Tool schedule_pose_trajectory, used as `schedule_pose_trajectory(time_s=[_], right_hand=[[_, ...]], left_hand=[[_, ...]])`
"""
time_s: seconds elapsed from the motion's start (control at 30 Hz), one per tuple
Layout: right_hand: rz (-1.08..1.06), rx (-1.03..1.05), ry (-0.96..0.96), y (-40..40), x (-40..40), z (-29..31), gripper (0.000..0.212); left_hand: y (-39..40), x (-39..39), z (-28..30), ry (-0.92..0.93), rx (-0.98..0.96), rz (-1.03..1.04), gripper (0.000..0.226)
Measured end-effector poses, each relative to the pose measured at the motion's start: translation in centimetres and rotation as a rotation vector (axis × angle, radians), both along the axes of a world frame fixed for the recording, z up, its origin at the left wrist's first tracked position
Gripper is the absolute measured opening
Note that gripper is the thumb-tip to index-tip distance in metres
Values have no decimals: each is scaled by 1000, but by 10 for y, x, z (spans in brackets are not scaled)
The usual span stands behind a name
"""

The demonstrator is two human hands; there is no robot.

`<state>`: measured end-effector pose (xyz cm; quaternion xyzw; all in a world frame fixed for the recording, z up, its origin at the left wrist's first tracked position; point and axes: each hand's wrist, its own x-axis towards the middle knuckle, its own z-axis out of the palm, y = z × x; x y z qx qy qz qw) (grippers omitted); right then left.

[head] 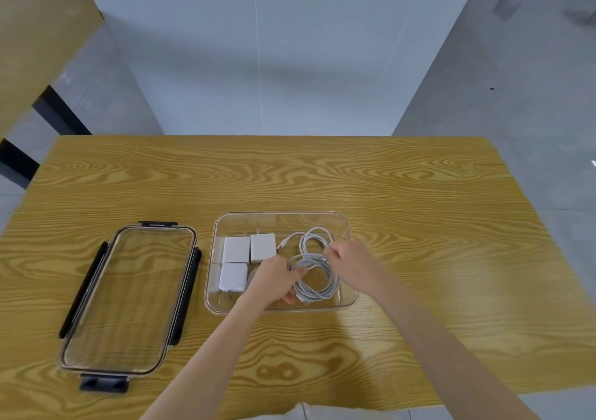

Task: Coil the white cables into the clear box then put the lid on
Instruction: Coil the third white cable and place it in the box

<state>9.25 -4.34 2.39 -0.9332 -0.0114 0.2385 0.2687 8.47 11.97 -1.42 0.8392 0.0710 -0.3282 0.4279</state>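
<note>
Wood-grain table point(387, 194) lies bare beyond our clear plastic box point(350, 297); inside it, our left hand point(274, 279) and right hand point(350, 260) pinch the coiled white cables point(317, 286), black-latched clear lid point(129, 297) well left.

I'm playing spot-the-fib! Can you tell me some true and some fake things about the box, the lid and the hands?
1. The lid is on the clear box. False: it lies on the table, left of the box.
2. Three white chargers sit in the box. True.
3. Both hands touch the white cables. True: left hand, right hand.
4. The cables lie outside the box. False: they are coiled inside.
</note>
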Motion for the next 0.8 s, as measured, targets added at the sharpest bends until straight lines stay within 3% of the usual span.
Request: schedule_pose_trajectory(time_s=[0.17,0.3,0.43,0.63,0.8], right_hand=[[354,-435,-100,15,-3,-13,19],[471,-560,-188,14,1,-18,17],[591,-623,-238,9,2,-29,25],[590,-606,-285,6,3,-30,30],[372,-293,-329,-1,4,-22,38]], left_hand=[[-7,2,-7,42,149,-191,36],[-9,6,-8,60,127,-135,21],[-9,6,-5,110,95,-110,24],[-3,3,-3,69,77,-104,29],[6,-2,3,-40,116,-73,43]])
